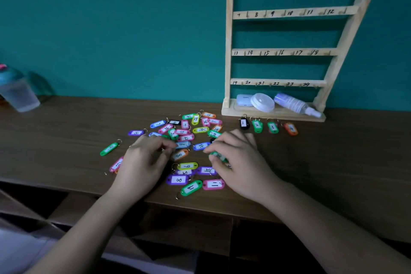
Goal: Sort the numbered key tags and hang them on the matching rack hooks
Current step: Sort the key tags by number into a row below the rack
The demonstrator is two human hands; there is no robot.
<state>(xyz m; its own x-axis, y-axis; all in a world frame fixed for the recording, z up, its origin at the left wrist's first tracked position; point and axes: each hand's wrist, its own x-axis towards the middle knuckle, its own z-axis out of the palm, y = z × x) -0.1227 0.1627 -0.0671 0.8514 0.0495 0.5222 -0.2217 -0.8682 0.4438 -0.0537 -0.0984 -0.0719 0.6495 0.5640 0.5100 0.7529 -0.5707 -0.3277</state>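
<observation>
Several coloured numbered key tags lie in a loose pile (189,138) on the brown table (66,140). A wooden rack (282,51) with numbered hooks stands at the back right against the teal wall. Before its base lie, in a row, the black tag 1 (244,123), green tag 2 (257,126), green tag 3 (273,127) and orange tag 4 (291,128). My left hand (142,162) hovers over the pile's left side, fingers curled; whether it pinches anything is unclear. My right hand (239,160) pinches a green tag (218,156) between thumb and fingers.
On the rack's base shelf lie a white case (244,100), a round white lid (262,102) and a spray bottle (295,104). A clear cup with a teal lid (16,91) stands at the far left. The table's front edge runs just below the pile.
</observation>
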